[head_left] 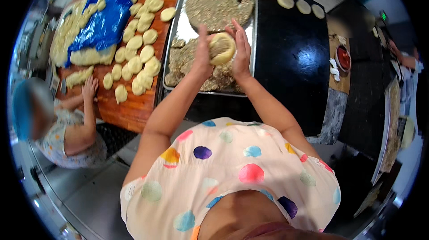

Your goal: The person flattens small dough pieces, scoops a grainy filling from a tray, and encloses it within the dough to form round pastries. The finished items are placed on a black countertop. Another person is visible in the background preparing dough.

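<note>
At the upper middle of the frame, over the metal tray point(182, 27), a dough round point(229, 56) sits up between the person's two hands, with a patch of speckled filling point(218, 47) showing inside its pale rim. The left hand point(203, 55) is cupped against the dough's left side and the right hand point(241, 52) against its right, so the pair is clamped on it from opposite sides, fingers mostly straight and pointing up the frame.

The step looks like working the dough up around the filling. To do it well, even pressure from both palms seems best: a harder squeeze on one side could thin the wall or push filling out over the rim. Small turns between presses would likely bring the edge in evenly. The rim is best left clean, since bits of filling there may stop dough sticking to dough. Working above the tray is sensible, as crumbs would drop back onto the filling mass point(219, 7) below. More dough pieces point(145, 54) lie on the wooden bench point(117, 115) at the upper left; soft dough like this probably stretches easily, so gentle handling suits it.
</note>
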Demonstrator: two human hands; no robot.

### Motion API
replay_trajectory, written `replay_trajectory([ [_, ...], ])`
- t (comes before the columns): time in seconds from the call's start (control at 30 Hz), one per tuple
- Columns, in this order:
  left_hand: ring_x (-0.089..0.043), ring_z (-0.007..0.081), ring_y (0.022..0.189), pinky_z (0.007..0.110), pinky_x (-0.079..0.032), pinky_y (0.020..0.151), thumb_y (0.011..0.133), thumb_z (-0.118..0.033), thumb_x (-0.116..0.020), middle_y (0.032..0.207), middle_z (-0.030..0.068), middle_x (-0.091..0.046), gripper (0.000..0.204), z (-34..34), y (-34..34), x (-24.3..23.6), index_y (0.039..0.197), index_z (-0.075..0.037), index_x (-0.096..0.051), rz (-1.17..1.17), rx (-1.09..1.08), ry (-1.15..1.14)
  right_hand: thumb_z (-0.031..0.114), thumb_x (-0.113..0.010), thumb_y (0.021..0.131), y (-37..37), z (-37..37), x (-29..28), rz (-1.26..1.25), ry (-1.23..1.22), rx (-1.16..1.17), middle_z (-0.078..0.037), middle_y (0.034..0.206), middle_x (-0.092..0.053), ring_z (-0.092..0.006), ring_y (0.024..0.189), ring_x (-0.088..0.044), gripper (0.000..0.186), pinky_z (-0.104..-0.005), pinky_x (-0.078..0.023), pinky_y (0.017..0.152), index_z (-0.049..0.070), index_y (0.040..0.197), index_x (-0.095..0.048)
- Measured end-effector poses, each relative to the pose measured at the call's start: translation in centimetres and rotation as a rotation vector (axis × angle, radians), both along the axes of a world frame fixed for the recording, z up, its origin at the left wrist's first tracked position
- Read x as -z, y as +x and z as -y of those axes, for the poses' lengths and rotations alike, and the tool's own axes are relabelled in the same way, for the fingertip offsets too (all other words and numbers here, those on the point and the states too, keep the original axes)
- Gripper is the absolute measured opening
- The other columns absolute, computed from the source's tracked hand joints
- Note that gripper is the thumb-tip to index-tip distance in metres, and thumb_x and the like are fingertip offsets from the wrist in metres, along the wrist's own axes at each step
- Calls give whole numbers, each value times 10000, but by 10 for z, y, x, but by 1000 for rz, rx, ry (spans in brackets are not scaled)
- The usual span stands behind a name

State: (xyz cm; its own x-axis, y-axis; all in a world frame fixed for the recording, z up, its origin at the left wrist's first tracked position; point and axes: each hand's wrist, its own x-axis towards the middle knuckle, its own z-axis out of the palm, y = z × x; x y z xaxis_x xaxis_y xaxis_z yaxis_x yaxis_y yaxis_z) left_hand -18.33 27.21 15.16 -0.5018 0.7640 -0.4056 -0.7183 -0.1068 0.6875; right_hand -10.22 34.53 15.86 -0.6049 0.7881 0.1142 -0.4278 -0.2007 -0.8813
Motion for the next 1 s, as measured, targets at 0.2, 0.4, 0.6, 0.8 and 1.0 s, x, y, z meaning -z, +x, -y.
replay_trajectory([
  [0.2,-538,268,1110,366,-472,925,939,-662,-368,1274,152,-477,781,-12,11,-11,1344,6,-402,75,-228,75,325,-398,1011,-5,-4,13,97,-94,92,-112,1004,-674,-191,963,-610,461,-312,-431,922,-49,1004,-666],
  [0.4,-563,96,925,265,-482,771,993,-292,-541,1057,43,-601,314,-12,34,10,1153,-27,-591,-32,-359,54,155,-543,943,-18,18,20,292,332,248,-109,985,-698,-199,932,-645,232,-335,-451,931,-16,979,-697],
  [0.6,-611,108,870,238,-490,773,1001,-313,-520,952,43,-655,317,-4,22,23,1063,-25,-638,-375,-290,-66,156,-508,973,-23,25,19,208,311,223,-101,1014,-693,-192,951,-640,251,-324,-444,943,-10,1024,-688],
  [0.8,-625,214,1016,370,-520,895,976,-484,-484,1093,86,-619,496,6,17,12,1187,-40,-543,270,-333,446,309,-356,1049,-23,28,1,81,17,177,-98,1113,-635,-166,1019,-589,430,-304,-438,939,-25,1131,-614],
  [1.0,-620,153,964,309,-502,842,971,-394,-550,1053,50,-628,369,17,23,4,1120,-59,-591,127,-305,73,305,-394,1033,-2,25,-3,160,153,39,-109,1061,-655,-184,1033,-592,415,-303,-432,939,-28,1114,-628],
])
